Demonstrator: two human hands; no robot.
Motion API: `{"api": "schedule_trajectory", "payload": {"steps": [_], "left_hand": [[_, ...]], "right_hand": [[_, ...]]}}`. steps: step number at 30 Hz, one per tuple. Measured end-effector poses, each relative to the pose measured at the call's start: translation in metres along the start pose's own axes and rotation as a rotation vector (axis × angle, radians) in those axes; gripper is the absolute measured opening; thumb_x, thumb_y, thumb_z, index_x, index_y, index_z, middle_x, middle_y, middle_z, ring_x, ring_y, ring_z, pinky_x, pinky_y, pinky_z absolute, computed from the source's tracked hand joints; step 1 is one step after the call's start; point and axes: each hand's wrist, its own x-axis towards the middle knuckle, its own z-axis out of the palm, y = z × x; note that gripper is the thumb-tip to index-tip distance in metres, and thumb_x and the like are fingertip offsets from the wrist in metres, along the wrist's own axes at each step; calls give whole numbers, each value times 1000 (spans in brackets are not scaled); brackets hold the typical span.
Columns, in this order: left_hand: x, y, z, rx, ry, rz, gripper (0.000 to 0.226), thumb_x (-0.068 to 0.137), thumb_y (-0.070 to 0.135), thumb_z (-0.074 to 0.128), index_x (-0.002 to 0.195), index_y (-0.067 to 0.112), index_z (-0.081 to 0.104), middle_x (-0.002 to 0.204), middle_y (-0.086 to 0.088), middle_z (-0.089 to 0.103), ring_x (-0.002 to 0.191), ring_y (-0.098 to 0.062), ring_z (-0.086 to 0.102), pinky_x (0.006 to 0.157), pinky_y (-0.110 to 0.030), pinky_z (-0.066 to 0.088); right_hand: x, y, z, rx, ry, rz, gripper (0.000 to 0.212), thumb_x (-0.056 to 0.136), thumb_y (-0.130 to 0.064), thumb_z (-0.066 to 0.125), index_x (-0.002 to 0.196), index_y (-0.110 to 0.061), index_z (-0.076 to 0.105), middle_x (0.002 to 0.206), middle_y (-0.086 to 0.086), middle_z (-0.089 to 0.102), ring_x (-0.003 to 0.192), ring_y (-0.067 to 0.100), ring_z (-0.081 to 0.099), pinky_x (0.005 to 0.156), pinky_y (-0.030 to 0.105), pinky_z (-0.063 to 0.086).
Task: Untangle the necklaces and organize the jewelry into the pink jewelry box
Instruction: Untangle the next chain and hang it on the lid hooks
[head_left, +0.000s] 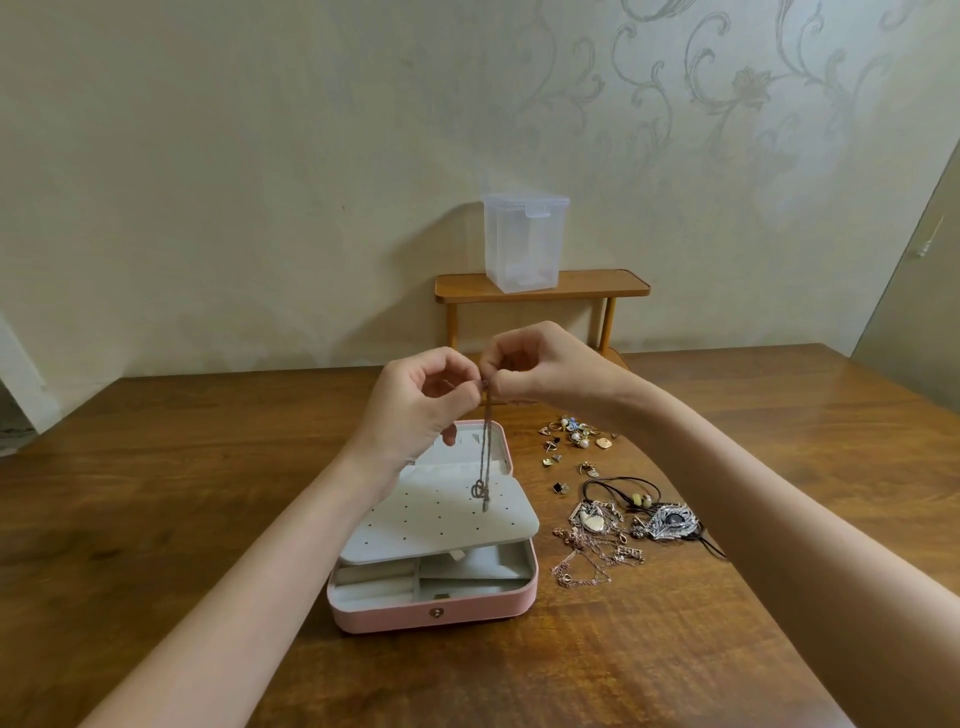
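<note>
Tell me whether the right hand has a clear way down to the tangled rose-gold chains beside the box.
Probably yes, once freed. The rose-gold chains lie in the open on the table, right of the pink jewelry box, with nothing over them. But the right hand pinches the hanging chain together with the left hand.

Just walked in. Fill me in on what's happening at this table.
A person is working on a thin chain necklace, pinching its top between the left hand and the right hand so it dangles over the open pink jewelry box. The box's perforated white panel and lower compartments show no jewelry. To the right of the box, on the wooden table, lie tangled necklaces, a silver pendant and small earrings, not yet sorted.
</note>
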Motion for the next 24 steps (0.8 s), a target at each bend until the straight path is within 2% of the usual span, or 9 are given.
{"api": "schedule_trajectory", "payload": {"steps": [3, 6, 9, 12, 15, 18, 21, 24], "left_hand": [[1, 0, -2, -10, 50, 2, 20, 83, -2, 60, 70, 13, 63, 57, 10, 57, 55, -8, 48, 44, -19, 43], [0, 3, -3, 56, 63, 79, 16, 83, 2, 64, 73, 15, 67, 62, 8, 63, 56, -9, 54, 44, -19, 45], [-2, 7, 1, 144, 51, 138, 9, 81, 12, 70, 80, 21, 70, 71, 6, 69, 62, -7, 62, 47, -19, 49], [-1, 9, 2, 186, 59, 140, 11, 79, 12, 72, 79, 23, 71, 72, 3, 70, 65, -9, 64, 48, -21, 51], [-1, 12, 3, 258, 52, 131, 12, 79, 10, 73, 76, 21, 70, 72, 0, 69, 64, -12, 63, 48, -21, 51], [-1, 15, 5, 274, 28, 104, 12, 80, 6, 69, 74, 16, 68, 67, 3, 65, 59, -7, 57, 47, -20, 49], [0, 12, 3, 173, -7, 13, 13, 83, 4, 62, 74, 14, 65, 58, 12, 59, 55, -8, 50, 45, -20, 44], [-1, 9, 4, 152, -29, -29, 13, 84, 4, 62, 75, 13, 65, 58, 10, 57, 57, -12, 49, 46, -20, 43]], "right_hand": [[-2, 4, 0, 123, 28, 8, 22, 85, 7, 52, 71, -8, 57, 57, -6, 48, 54, 6, 41, 53, 16, 34], [-3, 6, -2, 183, 36, 35, 21, 87, 5, 51, 71, -7, 57, 58, -6, 51, 57, 9, 41, 54, 17, 35], [-2, 5, -2, 169, 64, 58, 19, 87, 2, 54, 71, -8, 59, 61, -3, 53, 60, 10, 42, 55, 18, 36], [-2, 6, -2, 134, 84, 63, 19, 86, 2, 55, 70, -8, 59, 60, -3, 52, 59, 9, 42, 55, 18, 36], [-3, 6, -2, 85, 64, 70, 20, 85, 4, 55, 69, -8, 59, 60, -1, 50, 57, 8, 42, 54, 17, 35], [-1, 0, -5, 3, 6, 85, 18, 84, 1, 58, 69, -9, 59, 61, 1, 48, 56, 9, 41, 53, 18, 33], [0, -5, -9, -48, -56, 76, 22, 83, -3, 60, 65, -13, 59, 54, -7, 47, 50, 4, 40, 50, 15, 32], [2, -6, -10, -95, -114, 95, 20, 81, -5, 62, 64, -13, 58, 49, -13, 46, 48, 2, 39, 49, 14, 32]]}}
